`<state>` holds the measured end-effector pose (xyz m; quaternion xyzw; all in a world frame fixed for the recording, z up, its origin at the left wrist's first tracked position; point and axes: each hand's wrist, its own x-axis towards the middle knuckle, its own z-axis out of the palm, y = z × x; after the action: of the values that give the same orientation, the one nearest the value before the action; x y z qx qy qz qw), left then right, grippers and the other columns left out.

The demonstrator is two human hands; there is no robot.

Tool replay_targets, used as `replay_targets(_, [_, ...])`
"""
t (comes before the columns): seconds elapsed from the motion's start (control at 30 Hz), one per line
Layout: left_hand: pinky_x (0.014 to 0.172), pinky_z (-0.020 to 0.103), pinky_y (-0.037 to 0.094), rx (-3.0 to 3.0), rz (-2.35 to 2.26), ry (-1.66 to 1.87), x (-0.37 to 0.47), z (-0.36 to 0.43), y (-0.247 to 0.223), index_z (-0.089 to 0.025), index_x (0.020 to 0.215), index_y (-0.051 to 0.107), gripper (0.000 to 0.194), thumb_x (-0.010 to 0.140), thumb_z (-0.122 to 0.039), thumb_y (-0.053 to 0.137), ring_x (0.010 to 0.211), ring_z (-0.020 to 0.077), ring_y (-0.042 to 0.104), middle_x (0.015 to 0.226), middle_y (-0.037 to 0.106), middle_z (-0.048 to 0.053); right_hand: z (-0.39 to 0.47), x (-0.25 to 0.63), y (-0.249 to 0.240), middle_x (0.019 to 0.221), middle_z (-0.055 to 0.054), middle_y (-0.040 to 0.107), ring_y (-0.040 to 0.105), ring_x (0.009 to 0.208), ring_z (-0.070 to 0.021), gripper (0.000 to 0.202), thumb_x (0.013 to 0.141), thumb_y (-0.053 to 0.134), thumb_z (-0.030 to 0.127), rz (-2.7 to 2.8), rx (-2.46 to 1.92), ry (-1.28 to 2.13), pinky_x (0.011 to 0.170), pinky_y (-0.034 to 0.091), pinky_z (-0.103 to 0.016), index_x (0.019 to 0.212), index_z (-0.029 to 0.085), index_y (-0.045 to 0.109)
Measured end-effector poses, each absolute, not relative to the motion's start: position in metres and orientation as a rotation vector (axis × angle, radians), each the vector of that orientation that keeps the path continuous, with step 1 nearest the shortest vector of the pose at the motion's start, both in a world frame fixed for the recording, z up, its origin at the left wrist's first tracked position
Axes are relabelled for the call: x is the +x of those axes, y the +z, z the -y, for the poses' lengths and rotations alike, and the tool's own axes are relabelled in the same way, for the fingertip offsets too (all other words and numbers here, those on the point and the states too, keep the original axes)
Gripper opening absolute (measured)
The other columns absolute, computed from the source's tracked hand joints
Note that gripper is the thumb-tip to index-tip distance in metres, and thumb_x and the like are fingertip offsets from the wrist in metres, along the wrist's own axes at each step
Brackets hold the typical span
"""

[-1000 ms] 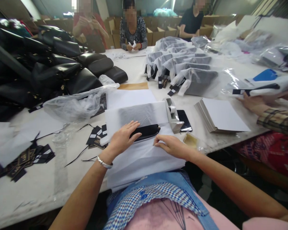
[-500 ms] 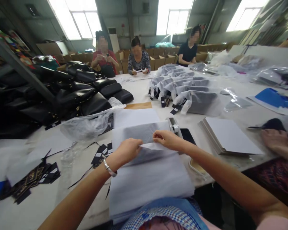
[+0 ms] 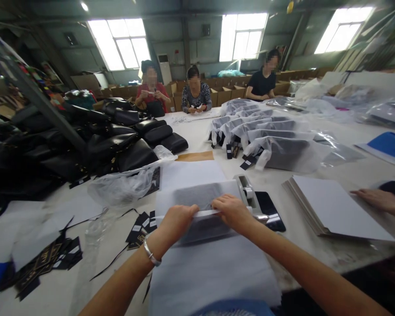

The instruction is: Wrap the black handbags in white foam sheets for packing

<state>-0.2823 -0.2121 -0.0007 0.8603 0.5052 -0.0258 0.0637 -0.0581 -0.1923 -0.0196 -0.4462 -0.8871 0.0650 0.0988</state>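
Thin white wrapping paper [image 3: 166,193] is folded around a dark boxy item [image 3: 206,232], which shows grey through it. My left hand [image 3: 177,221], with a silver bangle at the wrist, pinches the paper's folded edge on top of the item. A short way to the right, my right hand [image 3: 232,211] is closed on the same edge. More white sheets [image 3: 217,272] lie flat beneath and in front of the item. Just beyond my right hand stands a tape dispenser [image 3: 246,193], with a dark phone [image 3: 270,210] beside it.
Black bags [image 3: 134,153] are heaped at the left. Black hang tags [image 3: 49,259] lie nearer me. Several wrapped bags [image 3: 279,151] stand in a row beyond. A stack of white boards [image 3: 335,204] is at right, near another person's hand [image 3: 378,199]. Three people sit across the table.
My right hand has turned and closed lower over the paper's edge, which is now pulled straighter between my hands. The view has tilted up. The other person's hand at right has moved to the boards.
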Motion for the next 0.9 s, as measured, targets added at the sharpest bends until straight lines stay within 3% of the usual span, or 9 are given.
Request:
replay_targets(0.2, [0.065,0.028,0.045,2.570,-1.580,0.038,-0.287,0.205,-0.011,-0.026,0.105,0.064,0.015,0.094,-0.023,0.053,0.080,0.0239,0.072,0.089,0.075,0.004,0.183,-0.052,-0.028,0.093,-0.002,0.071,0.062,0.091,-0.0202,0.009,0.085,0.065,0.013,2.531,-1.313,0.242,0.084,0.040,-0.030,0.088,0.022,0.066])
replay_targets(0.37, [0.066,0.026,0.044,2.495,-1.568,0.110,-0.300,0.197,-0.008,-0.027,0.105,0.063,0.022,0.090,-0.043,0.062,0.085,0.0222,0.070,0.097,0.074,0.002,0.175,-0.050,-0.030,0.089,-0.002,0.071,0.063,0.088,-0.0193,0.004,0.089,0.068,0.024,2.526,-1.317,0.266,0.080,0.040,-0.029,0.086,0.022,0.067])
replay_targets(0.57, [0.066,0.026,0.043,2.374,-1.633,0.076,-0.321,0.194,-0.002,-0.026,0.098,0.067,0.011,0.088,-0.031,0.065,0.082,0.0210,0.070,0.090,0.075,0.000,0.167,-0.048,-0.029,0.088,-0.001,0.070,0.063,0.088,-0.0182,0.008,0.089,0.069,0.027,2.560,-1.270,0.277,0.078,0.039,-0.027,0.084,0.022,0.067])
replay_targets(0.9, [0.078,0.029,0.049,2.291,-1.686,0.230,-0.323,0.196,-0.012,-0.028,0.108,0.067,0.018,0.091,-0.028,0.059,0.091,0.0215,0.069,0.095,0.075,0.002,0.155,-0.047,-0.031,0.086,-0.003,0.070,0.064,0.087,-0.0186,0.011,0.090,0.068,0.032,2.626,-1.250,0.286,0.075,0.041,-0.026,0.085,0.022,0.069])
